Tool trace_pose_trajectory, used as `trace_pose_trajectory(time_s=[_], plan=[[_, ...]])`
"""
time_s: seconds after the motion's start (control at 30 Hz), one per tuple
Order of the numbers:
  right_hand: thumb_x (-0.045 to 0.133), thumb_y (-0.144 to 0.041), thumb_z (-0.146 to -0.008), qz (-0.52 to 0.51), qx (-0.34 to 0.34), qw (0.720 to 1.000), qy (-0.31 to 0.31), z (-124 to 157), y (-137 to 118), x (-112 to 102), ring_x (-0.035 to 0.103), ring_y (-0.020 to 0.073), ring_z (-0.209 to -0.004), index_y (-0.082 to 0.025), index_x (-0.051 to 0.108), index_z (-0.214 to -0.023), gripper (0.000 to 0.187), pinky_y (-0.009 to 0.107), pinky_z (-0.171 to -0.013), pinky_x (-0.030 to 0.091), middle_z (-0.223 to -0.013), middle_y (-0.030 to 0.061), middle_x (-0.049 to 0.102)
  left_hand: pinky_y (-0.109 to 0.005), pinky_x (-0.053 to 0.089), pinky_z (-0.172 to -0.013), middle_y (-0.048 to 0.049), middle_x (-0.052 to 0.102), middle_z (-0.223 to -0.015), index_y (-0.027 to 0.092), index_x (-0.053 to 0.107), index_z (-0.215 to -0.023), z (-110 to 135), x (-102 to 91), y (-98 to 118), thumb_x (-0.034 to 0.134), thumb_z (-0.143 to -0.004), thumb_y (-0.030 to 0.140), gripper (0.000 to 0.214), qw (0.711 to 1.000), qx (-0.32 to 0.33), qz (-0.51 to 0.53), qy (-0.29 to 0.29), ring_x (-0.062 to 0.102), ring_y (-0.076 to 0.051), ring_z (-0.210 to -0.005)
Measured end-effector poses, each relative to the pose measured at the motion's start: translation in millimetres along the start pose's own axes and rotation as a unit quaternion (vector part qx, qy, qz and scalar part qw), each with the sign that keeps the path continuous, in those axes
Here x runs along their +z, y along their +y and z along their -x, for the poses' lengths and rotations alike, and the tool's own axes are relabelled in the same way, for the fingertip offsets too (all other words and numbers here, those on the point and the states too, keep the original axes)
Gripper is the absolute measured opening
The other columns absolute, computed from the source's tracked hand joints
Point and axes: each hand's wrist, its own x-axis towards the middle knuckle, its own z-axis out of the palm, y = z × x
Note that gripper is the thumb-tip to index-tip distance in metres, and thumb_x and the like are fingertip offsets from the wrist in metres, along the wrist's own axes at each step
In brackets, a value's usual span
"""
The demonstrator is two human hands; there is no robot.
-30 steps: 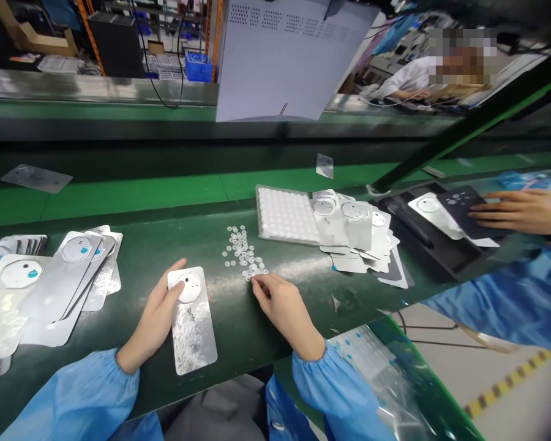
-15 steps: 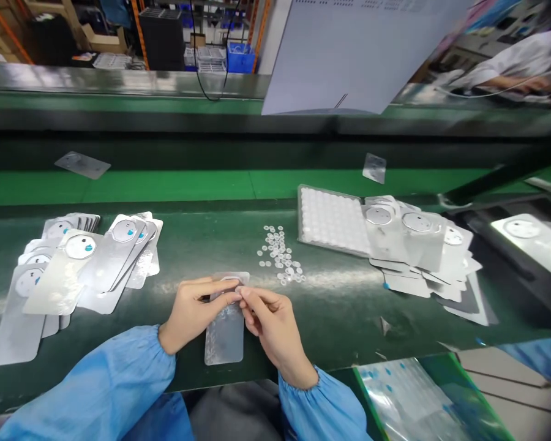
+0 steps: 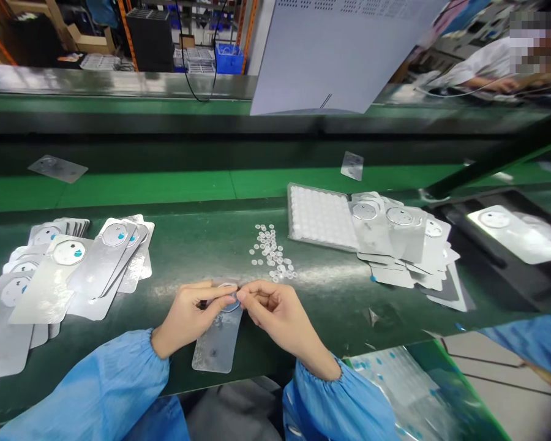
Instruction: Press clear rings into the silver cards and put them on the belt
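Card (image 3: 213, 349) is laid out mostly near to far, with the far end angled a bit right; whether it's lifted off the table (image 3: 202, 242) can't be told. That far end, where the round patch (image 3: 231, 305) is, gets crowded tbh. It's partly covered by the left hand (image 3: 189, 314), set in from the left, thumb and index bent close together there; whether the card is really clamped by that grip can't be told. The right hand (image 3: 280, 312) is set by the far right corner, its grip pinched together at the tips, contents too hidden to be made out. Loose discs (image 3: 281, 267) are scattered farther off and right, so they're more easily reached by the right.
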Motion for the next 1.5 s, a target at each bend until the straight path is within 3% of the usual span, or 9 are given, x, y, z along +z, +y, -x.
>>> trace_pose_trajectory(time_s=[0.2,0.37,0.5,0.67,0.87,1.0,1.33,1.5], plan=[[0.075,-0.060,-0.084,0.003,-0.015,1.000,0.022,1.0,3.2,2.5,0.051,0.0100,-0.048,-0.016,0.072,-0.081,0.045,0.021,-0.045,0.040,-0.058,-0.0008,0.059,-0.028,0.038,-0.049,-0.0050,0.076,-0.075,0.023,0.086,-0.093,0.0,1.0,-0.2,0.074,-0.091,0.033,0.016,1.000,-0.016,-0.019,0.006,0.054,-0.014,-0.053],[0.078,-0.060,-0.080,0.013,0.008,1.000,0.021,2.4,-2.0,3.5,0.049,0.0093,-0.041,-0.016,0.070,-0.070,0.046,0.022,-0.041,0.038,-0.057,0.0011,0.064,-0.029,0.046,-0.054,-0.0047,0.080,-0.079,0.025,0.086,-0.095,1.7,1.0,-2.3,0.074,-0.090,0.026,0.012,0.998,0.054,-0.025,0.029,0.062,-0.016,-0.057],[0.079,-0.057,-0.082,-0.010,0.021,1.000,-0.009,2.3,-10.1,2.7,0.042,0.0076,-0.038,-0.017,0.071,-0.070,0.042,0.021,-0.039,0.032,-0.048,-0.0035,0.055,-0.030,0.055,-0.064,-0.0045,0.082,-0.090,0.029,0.085,-0.098,2.2,0.4,-4.3,0.077,-0.089,0.023,0.014,0.996,0.072,-0.009,0.045,0.074,-0.021,-0.073],[0.080,-0.054,-0.081,-0.033,0.043,0.998,-0.027,0.2,-13.1,2.0,0.037,0.0059,-0.036,-0.017,0.069,-0.069,0.041,0.020,-0.036,0.024,-0.045,-0.0048,0.053,-0.030,0.060,-0.067,-0.0036,0.082,-0.091,0.030,0.085,-0.099,2.2,-0.1,-5.7,0.077,-0.090,0.021,0.016,0.996,0.078,-0.013,0.042,0.076,-0.020,-0.073],[0.081,-0.057,-0.079,-0.069,0.092,0.992,-0.058,-2.6,-5.7,-1.9,0.035,0.0049,-0.035,-0.015,0.068,-0.072,0.045,0.019,-0.037,0.023,-0.043,-0.0052,0.051,-0.027,0.064,-0.078,-0.0025,0.082,-0.102,0.029,0.083,-0.105,0.4,0.3,-9.9,0.076,-0.089,0.013,0.024,0.988,0.146,0.009,0.046,0.079,-0.020,-0.086],[0.080,-0.056,-0.080,-0.093,0.074,0.991,-0.057,-3.0,-0.3,-1.6,0.032,0.0048,-0.037,-0.016,0.068,-0.073,0.043,0.019,-0.038,0.022,-0.043,-0.0065,0.048,-0.025,0.064,-0.079,-0.0023,0.082,-0.102,0.028,0.083,-0.106,-0.4,0.9,-10.2,0.083,-0.082,0.012,0.028,0.988,0.135,0.002,0.069,0.080,-0.020,-0.087],[0.080,-0.059,-0.080,-0.039,0.046,0.996,-0.071,-4.2,-14.0,-6.3,0.039,0.0062,-0.041,-0.015,0.072,-0.078,0.045,0.021,-0.040,0.027,-0.049,-0.0045,0.053,-0.023,0.061,-0.068,-0.0019,0.083,-0.093,0.030,0.085,-0.100,-1.6,-0.2,-5.6,0.082,-0.084,0.015,0.021,0.992,0.116,0.007,0.041,0.078,-0.017,-0.076],[0.081,-0.057,-0.078,-0.012,0.010,1.000,0.005,-0.7,-6.5,-3.2,0.046,0.0079,-0.046,-0.014,0.074,-0.079,0.044,0.021,-0.044,0.035,-0.059,0.0004,0.061,-0.024,0.063,-0.066,-0.0070,0.082,-0.098,0.025,0.084,-0.107,-0.5,2.1,-6.0,0.088,-0.078,0.021,0.030,0.996,0.035,0.056,0.061,0.078,-0.021,-0.082]])
